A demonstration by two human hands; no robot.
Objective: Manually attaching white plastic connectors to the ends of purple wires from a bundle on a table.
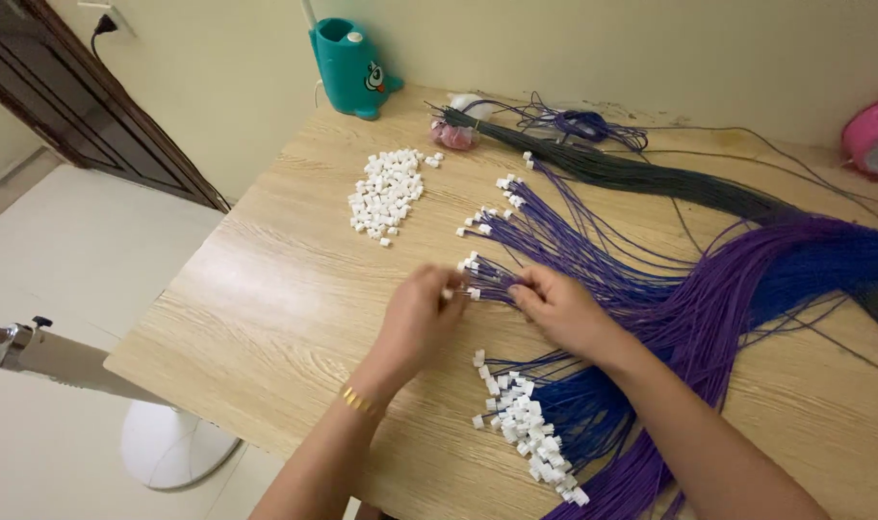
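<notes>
hands meet at the middle of the wooden table [266, 289]. the left hand [415, 323] pinches 1 small white connector [448, 293] between its fingertips, held level with the wire ends so the 2 can line up. the right hand [559, 308] presses closed on a fan of purple wires [593, 260], pinning them flat and steady. loose connectors [388, 190] lie heaped well apart up the table, and finished blue wires [540, 438] sit near the wrists.
</notes>
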